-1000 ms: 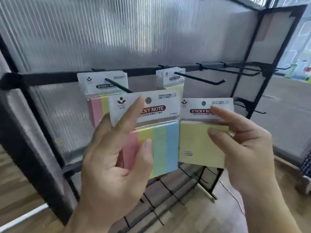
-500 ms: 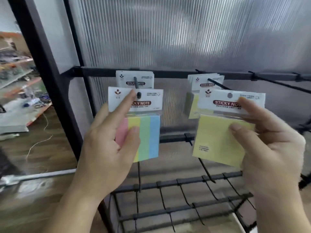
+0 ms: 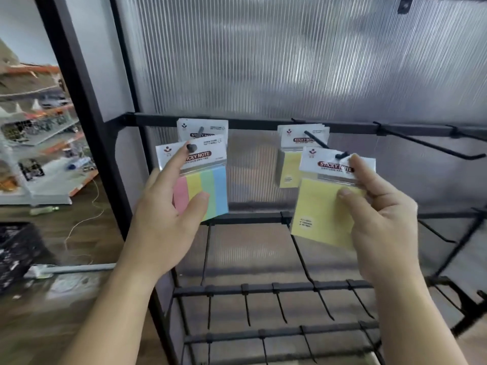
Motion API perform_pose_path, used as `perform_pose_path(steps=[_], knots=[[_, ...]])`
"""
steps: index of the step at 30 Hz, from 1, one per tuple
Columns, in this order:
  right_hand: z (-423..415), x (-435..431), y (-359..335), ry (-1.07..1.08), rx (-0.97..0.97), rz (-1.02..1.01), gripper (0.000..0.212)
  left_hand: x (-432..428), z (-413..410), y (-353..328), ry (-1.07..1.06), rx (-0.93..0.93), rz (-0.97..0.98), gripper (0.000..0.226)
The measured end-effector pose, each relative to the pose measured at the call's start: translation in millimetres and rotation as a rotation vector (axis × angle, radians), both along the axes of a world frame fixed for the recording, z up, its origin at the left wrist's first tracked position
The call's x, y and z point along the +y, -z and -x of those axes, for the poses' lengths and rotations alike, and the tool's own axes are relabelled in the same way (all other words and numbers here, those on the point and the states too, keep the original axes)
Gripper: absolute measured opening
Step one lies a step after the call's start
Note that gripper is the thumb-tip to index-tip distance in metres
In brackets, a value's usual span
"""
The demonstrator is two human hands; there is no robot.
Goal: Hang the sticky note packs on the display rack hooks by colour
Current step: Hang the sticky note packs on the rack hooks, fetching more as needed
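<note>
Head view: the left grip (image 3: 163, 227) pinches the four-colour sticky note pack (image 3: 208, 180), forefinger on its header and thumb on the notes. The tip of the left hook (image 3: 191, 147) shows at the pack's hanging hole, in front of a matching hung pack (image 3: 210, 129). The right grip (image 3: 382, 219) pinches the yellow sticky note pack (image 3: 316, 214), which is tilted. Its header meets the tip of the second hook (image 3: 315, 139), ahead of the hung yellow packs (image 3: 288, 164).

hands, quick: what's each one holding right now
left hand: holds the multicolour sticky note pack
right hand: holds the yellow sticky note pack
</note>
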State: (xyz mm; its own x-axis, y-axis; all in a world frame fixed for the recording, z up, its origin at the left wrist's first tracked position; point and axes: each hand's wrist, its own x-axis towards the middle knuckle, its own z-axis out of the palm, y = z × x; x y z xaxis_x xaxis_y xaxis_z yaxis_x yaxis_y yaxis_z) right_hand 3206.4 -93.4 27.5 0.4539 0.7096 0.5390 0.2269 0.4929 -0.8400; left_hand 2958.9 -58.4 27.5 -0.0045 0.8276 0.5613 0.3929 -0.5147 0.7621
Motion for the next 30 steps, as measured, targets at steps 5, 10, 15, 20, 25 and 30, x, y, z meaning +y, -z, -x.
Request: perform_pose_path(steps=[5, 10, 15, 20, 25, 30], knots=[[-9.7, 19.7, 3.5, -0.013, -0.200, 0.112, 0.051, 11.6, -7.2, 0.3, -0.097, 0.111, 0.028, 0.069], [-12.5, 48.2, 9.3, 0.054, -0.434, 0.232, 0.061, 33.0, -16.1, -2.3, -0.167, 0.223, 0.018, 0.074], [-10.0, 75.7, 6.3, 0.127, -0.533, 0.246, 0.067, 65.2, -14.4, 3.8, -0.171, 0.242, 0.050, 0.073], [-9.9, 90.4, 2.9, 0.203, -0.637, 0.270, 0.068, 78.5, -14.3, 5.9, -0.172, 0.343, 0.125, 0.077], [-4.6, 77.2, 7.6, 0.225, -0.649, 0.316, 0.074, 62.9, -16.7, 7.8, -0.160, 0.372, 0.105, 0.080], [26.6, 34.8, 37.7, 0.046, -0.741, 0.365, 0.071, 2.5, -4.2, 48.6, -0.231, 0.357, 0.204, 0.071]])
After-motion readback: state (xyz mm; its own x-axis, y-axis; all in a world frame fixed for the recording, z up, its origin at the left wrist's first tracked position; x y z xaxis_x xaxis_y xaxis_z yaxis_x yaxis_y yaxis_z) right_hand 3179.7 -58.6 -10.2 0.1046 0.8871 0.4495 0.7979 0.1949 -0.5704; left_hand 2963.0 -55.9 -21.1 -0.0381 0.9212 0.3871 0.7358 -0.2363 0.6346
